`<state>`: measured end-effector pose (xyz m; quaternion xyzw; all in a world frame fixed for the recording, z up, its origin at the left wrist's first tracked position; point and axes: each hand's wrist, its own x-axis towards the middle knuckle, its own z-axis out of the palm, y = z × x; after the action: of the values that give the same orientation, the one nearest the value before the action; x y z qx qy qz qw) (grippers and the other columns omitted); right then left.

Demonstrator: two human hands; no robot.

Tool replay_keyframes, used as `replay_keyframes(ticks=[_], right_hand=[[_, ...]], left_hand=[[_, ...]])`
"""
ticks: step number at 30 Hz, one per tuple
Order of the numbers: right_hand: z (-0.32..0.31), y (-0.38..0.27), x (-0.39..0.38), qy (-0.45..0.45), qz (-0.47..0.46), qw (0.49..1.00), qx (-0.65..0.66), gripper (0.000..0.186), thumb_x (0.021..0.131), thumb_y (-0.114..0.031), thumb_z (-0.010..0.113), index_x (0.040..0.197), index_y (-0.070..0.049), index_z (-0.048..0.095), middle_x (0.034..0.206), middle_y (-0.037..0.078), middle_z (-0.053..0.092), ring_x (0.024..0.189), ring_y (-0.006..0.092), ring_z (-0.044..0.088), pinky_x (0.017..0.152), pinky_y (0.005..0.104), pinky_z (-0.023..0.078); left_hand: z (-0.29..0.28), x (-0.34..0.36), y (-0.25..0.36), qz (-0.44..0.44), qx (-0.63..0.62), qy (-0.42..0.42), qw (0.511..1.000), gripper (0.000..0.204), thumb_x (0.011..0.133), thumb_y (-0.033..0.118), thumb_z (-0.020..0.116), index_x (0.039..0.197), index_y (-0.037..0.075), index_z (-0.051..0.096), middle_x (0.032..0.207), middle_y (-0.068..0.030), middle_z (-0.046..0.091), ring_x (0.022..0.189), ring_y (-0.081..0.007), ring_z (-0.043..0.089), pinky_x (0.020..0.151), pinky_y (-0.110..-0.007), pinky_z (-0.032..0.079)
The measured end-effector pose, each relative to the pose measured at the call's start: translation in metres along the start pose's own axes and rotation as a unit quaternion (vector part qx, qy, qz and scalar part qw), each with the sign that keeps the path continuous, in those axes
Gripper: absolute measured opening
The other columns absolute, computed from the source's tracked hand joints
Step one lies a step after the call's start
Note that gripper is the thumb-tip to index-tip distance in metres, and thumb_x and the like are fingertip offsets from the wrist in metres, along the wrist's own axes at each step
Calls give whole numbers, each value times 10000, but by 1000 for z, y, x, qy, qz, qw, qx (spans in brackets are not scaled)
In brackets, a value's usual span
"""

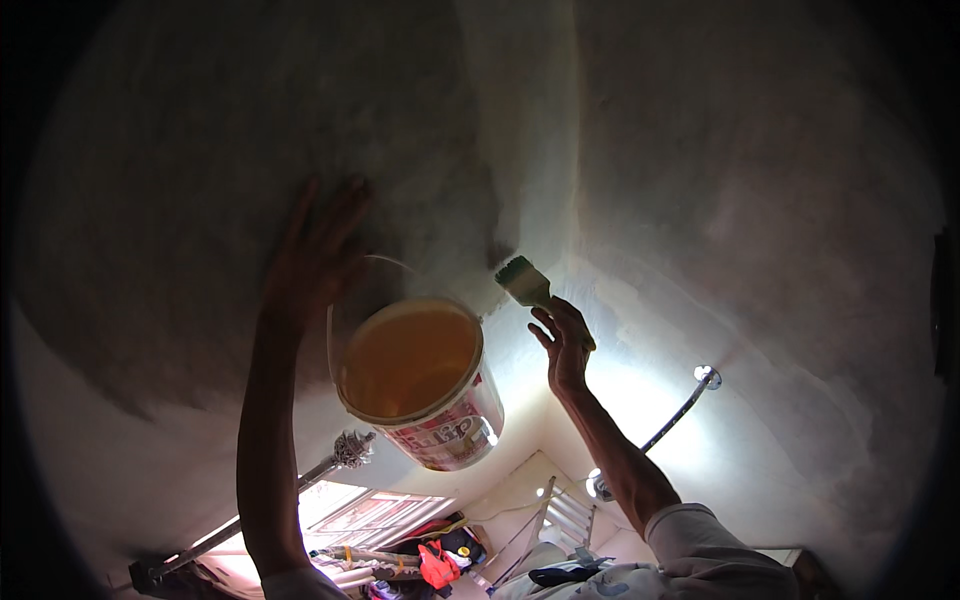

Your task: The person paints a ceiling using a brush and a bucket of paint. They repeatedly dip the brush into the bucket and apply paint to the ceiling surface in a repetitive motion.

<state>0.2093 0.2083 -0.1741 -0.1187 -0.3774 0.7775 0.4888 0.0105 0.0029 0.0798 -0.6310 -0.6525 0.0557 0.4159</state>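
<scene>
My left hand (318, 245) is raised against the dark, damp-looking wall (180, 180), its fingers stretched out and spread. Beside it hangs a printed plastic bucket (470, 430), tilted so that its open mouth and yellowish inside show. The bucket's thin wire handle (331, 340) rises close to my left hand; what it hangs from is hidden. In my right hand (568, 345) is a flat paintbrush (522, 282), gripped by its handle. Its dark bristles point up and left at the wall, just left of the corner; whether they touch it I cannot tell.
A curtain rod (310, 475) with an ornate end runs at lower left by a bright window (370, 510). Right of my right arm, a dark flexible tube (680, 412) joins two bright fittings. Below are a metal ladder (570, 515) and a pile with an orange item (438, 565).
</scene>
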Motion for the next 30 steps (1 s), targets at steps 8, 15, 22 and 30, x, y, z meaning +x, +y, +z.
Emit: replay_keyframes(ticks=[8, 15, 22, 30], right_hand=[[-21, 74, -23, 74, 78, 993, 39, 431, 926, -240, 577, 1296, -46, 473, 1208, 121, 576, 1132, 279, 568, 890, 439, 510], [-47, 91, -31, 108, 103, 989, -2, 419, 916, -236, 594, 1286, -72, 483, 1174, 124, 597, 1101, 267, 590, 872, 444, 532], [-18, 64, -31, 122, 83, 989, -25, 308, 901, -165, 567, 1197, -81, 549, 1080, 80, 613, 1027, 217, 604, 867, 444, 527], [25, 13, -19, -26, 55, 996, 64, 350, 933, -190, 536, 1250, -46, 504, 1210, 118, 579, 1168, 276, 546, 981, 436, 458]], left_hand=[[-5, 5, -1, 5, -8, 6, 1000, 164, 704, 264, 727, 765, 124, 669, 1480, -68, 346, 1398, -197, 276, 1171, -505, 167], [0, 5, -1, 9, -15, 21, 1000, 183, 697, 273, 730, 732, 111, 651, 1473, -72, 361, 1395, -198, 286, 1165, -507, 178], [3, 2, 0, 10, -17, 25, 1000, 172, 696, 284, 725, 733, 128, 664, 1475, -69, 356, 1391, -201, 291, 1167, -503, 175], [3, 0, 0, 2, -6, 3, 1000, 167, 693, 283, 728, 754, 136, 676, 1474, -69, 357, 1392, -198, 285, 1169, -504, 174]])
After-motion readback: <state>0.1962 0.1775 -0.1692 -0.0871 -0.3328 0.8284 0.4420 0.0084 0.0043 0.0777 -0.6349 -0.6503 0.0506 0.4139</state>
